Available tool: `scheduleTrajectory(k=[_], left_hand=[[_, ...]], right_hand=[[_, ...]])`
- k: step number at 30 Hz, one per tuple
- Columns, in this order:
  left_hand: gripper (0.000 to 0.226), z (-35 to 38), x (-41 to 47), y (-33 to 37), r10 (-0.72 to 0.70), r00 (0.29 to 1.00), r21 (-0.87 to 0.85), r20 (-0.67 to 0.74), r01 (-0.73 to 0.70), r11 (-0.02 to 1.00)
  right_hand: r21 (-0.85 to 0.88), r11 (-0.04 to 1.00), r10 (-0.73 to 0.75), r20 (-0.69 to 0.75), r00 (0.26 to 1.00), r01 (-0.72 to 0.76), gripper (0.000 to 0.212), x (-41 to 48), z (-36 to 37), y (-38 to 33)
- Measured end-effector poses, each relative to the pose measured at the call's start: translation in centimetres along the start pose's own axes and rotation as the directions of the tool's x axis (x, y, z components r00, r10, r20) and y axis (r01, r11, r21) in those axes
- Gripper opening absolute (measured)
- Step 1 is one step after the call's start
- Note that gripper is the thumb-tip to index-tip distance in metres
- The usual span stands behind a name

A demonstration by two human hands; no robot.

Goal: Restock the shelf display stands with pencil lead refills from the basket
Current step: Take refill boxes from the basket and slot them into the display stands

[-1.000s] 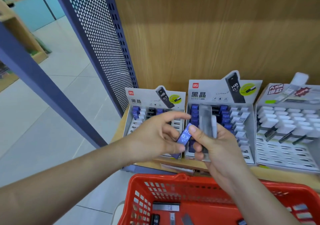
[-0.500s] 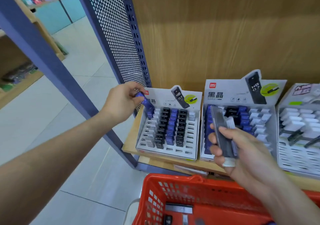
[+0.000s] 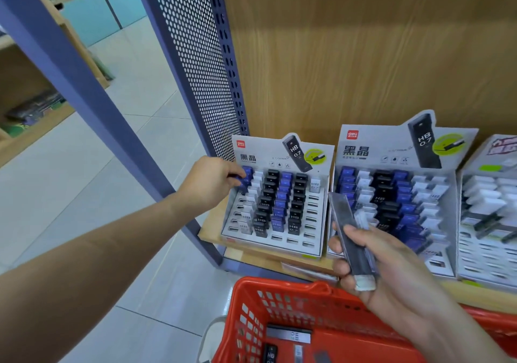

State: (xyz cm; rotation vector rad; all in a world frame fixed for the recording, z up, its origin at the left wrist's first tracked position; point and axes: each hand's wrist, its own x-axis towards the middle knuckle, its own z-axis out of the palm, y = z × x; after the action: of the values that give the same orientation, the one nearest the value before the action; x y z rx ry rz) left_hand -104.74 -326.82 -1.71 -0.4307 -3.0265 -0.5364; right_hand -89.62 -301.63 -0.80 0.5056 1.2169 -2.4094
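Placement of one unit is under way. Against the earlier views, the left hand [image 3: 212,183] has carried the blue refill [image 3: 242,180] away from the right hand [image 3: 391,267] and down to the leftmost column at the back of the left display stand [image 3: 260,146], where blue cases already sit. Thumb and fingertips pinch it; whether it is seated in a slot cannot be told. The right hand remains raised before the middle stand [image 3: 361,139], fingers curled round a bundle of dark refills [image 3: 351,239]. The basket [image 3: 291,287] below holds further refills [image 3: 288,334]. Judgement: this unit is nearly shelved, but open front slots show restocking is far from complete.
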Motion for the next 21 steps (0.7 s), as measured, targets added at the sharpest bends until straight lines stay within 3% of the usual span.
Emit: scheduleTrajectory(k=[5,10,13,16,18,21], left_hand=[[0.025,-0.2,0.3,-0.6,0.16,0.984,0.164,0.074,-0.17,0.972],[0.042,-0.2,0.7,-1.1,0.177,0.971,0.318,0.163,-0.222,0.922],[0.041,0.0,0.8,-0.7,0.19,0.97,0.291,0.153,-0.228,0.929],[0.022,0.4,0.9,-0.4,0.138,0.986,0.187,0.089,-0.152,0.971],[0.016,0.8,0.7,-0.3,0.099,0.994,0.132,0.056,-0.105,0.986],[0.016,1.5,0.5,-0.5,0.165,0.986,0.089,-0.017,-0.163,0.983]], right_hand=[[-0.034,0.999,0.036,0.002,0.999,-0.036,0.047,-0.2,-0.1,0.1],[-0.021,1.0,0.01,-0.013,1.0,-0.011,0.055,-0.2,-0.1,0.4],[-0.01,1.0,-0.008,-0.011,1.0,0.008,0.042,-0.2,0.0,0.4],[-0.047,0.998,-0.051,0.003,0.999,0.051,0.022,-0.1,0.0,0.5],[-0.091,0.993,-0.079,-0.001,0.997,0.078,0.023,-0.2,0.0,0.6],[-0.133,0.986,-0.1,-0.026,0.995,0.096,0.031,-0.5,0.0,0.6]])
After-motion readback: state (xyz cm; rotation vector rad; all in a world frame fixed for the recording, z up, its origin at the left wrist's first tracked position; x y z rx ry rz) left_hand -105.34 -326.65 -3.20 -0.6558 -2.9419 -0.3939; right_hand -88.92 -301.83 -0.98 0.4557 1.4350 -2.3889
